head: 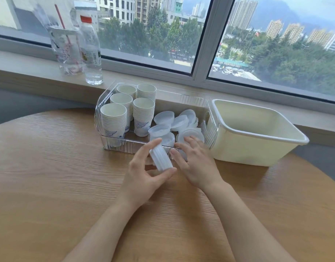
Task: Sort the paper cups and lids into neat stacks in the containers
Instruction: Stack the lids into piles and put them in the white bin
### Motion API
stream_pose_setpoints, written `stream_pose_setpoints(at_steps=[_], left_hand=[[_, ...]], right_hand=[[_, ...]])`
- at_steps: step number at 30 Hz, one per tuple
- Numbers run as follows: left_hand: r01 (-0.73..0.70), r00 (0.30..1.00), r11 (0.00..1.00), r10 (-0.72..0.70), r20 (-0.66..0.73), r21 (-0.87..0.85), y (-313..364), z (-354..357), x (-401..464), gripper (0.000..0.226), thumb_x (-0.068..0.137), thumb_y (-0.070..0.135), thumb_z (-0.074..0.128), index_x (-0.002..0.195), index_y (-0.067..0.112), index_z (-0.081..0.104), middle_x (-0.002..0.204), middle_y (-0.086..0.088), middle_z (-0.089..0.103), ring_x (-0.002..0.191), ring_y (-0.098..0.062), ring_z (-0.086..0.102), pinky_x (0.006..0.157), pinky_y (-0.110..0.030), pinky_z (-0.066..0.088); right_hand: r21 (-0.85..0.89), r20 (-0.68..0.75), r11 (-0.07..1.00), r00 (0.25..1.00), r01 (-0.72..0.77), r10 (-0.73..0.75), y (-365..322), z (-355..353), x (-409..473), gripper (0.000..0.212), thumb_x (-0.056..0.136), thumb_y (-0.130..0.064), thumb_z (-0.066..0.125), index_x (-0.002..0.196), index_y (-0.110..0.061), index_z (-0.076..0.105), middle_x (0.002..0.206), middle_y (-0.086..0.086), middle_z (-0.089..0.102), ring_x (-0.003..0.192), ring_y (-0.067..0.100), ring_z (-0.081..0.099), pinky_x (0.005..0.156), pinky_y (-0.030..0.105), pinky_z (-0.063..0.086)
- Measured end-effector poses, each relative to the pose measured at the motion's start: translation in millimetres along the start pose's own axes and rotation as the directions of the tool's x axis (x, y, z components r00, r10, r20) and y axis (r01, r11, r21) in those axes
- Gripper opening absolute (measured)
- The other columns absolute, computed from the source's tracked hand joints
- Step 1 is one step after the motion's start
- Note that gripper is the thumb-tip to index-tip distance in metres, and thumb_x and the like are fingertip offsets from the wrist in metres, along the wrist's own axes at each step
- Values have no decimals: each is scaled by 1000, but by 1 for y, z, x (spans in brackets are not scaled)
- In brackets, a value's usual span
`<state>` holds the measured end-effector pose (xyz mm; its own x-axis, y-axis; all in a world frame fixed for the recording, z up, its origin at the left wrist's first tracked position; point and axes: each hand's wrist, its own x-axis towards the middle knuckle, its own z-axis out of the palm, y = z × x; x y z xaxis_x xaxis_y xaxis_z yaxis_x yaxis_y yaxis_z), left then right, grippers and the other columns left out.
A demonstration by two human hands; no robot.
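Note:
A clear ribbed container (113, 144) on the wooden table holds several stacks of white paper cups (113, 118) on its left side. Loose translucent lids (179, 121) lie jumbled on its right side. My left hand (144, 174) grips a stack of lids (161, 156), held sideways just in front of the container's near wall. My right hand (195, 161) is beside that stack, fingers spread, with its fingertips reaching over the near wall among the loose lids. I see nothing gripped in it.
A cream plastic bin (257, 148) stands empty to the right, touching the clear container. On the windowsill at the back left stand a water bottle (91, 52) and a clear cup with a red straw (66, 48). The round table's edge curves at right.

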<state>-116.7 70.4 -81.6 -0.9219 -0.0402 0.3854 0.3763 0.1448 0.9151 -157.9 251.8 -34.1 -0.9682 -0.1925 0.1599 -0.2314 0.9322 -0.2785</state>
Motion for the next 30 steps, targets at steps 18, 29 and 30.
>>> stream_pose_setpoints(at_steps=[18,29,30], left_hand=[[5,1000,999,-6,-19,-37,1,0,0,81,73,26,97,142,42,59,140,21,57,128,-12,60,79,-27,64],[14,1000,1000,-14,-16,-9,-2,-4,1,82,74,32,97,142,50,56,138,26,56,124,-17,62,82,-31,65],[13,1000,1000,-13,-14,-1,-2,-5,1,82,74,32,97,142,50,55,138,26,56,124,-17,62,83,-32,64]], right_hand=[[-23,-93,993,990,-112,109,-8,-12,32,54,108,-33,49,160,-26,38,170,11,26,160,29,14,131,43,7],[115,-334,993,942,17,23,-7,-13,30,36,97,-1,60,128,-16,70,127,3,69,118,24,62,100,31,45],[124,-368,992,930,23,24,-5,-14,28,33,97,0,61,124,-15,72,121,2,72,111,23,66,93,28,46]])
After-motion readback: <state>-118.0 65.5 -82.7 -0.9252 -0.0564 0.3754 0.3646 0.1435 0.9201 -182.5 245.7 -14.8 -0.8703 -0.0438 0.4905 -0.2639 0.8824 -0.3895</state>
